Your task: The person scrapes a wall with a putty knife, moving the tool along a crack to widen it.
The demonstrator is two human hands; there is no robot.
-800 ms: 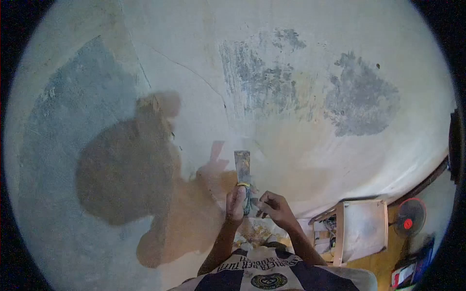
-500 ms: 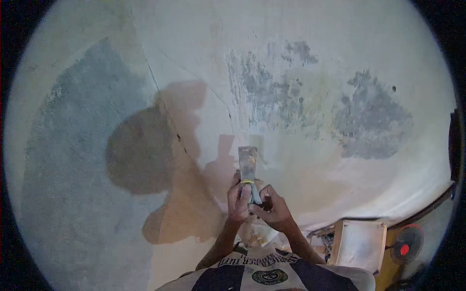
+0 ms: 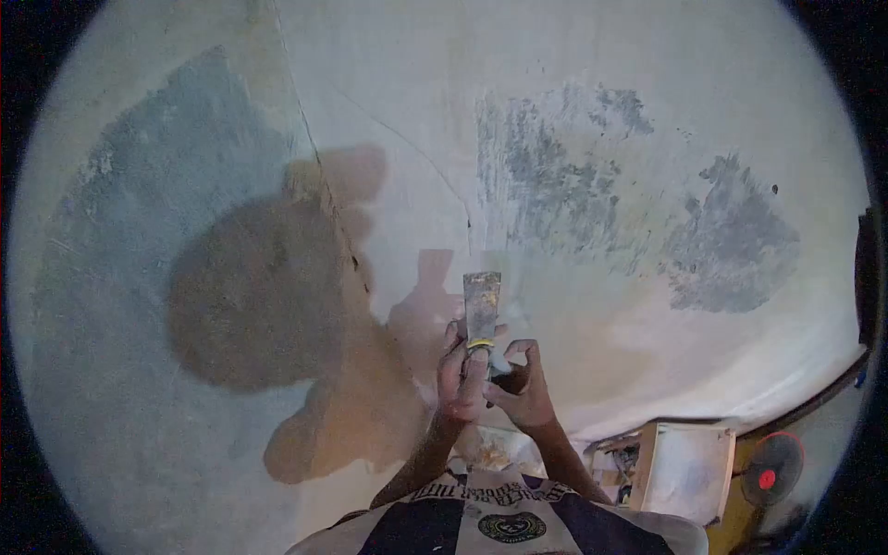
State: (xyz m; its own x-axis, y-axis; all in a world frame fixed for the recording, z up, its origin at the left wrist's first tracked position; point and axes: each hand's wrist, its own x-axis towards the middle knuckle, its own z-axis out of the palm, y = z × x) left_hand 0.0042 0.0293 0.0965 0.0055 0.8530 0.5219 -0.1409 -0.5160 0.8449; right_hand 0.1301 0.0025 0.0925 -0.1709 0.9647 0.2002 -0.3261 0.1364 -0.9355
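My left hand (image 3: 462, 381) is wrapped round the handle of a putty knife (image 3: 482, 307), its thumb lying along the handle. The knife stands upright, its broad grey blade pointing up and stained with yellowish and whitish smears. A yellow band shows where the blade meets the handle. My right hand (image 3: 527, 388) is close beside the handle on the right, fingers curled and thumb reaching to its lower part. Something pale grey shows between the two hands; I cannot tell what the right fingers grip.
A whitish wall (image 3: 398, 83) with cracks fills the view ahead, with grey bare patches (image 3: 740, 240) on the right and a large grey area (image 3: 102, 277) on the left. Shadows fall across it. Lower right are a framed pale panel (image 3: 683, 472) and a fan (image 3: 772, 470).
The wall patches have shifted right in view. My right index finger has lifted and curled away from the handle, while my left hand keeps its hold on the putty knife.
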